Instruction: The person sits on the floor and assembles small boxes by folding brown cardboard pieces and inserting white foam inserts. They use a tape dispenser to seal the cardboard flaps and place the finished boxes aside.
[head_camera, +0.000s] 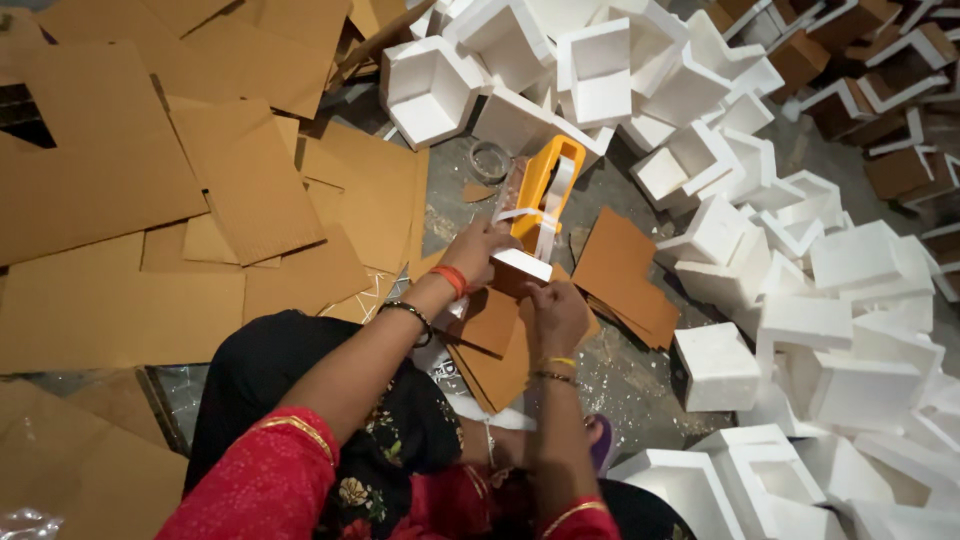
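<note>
While my left hand (478, 252) clamps the orange tape dispenser (545, 190) over the floor and my right hand (558, 312) pinches the white foam piece (522, 264) on the cardboard flaps (495, 335), I judge the tape strip could twist and stick crooked.
</note>
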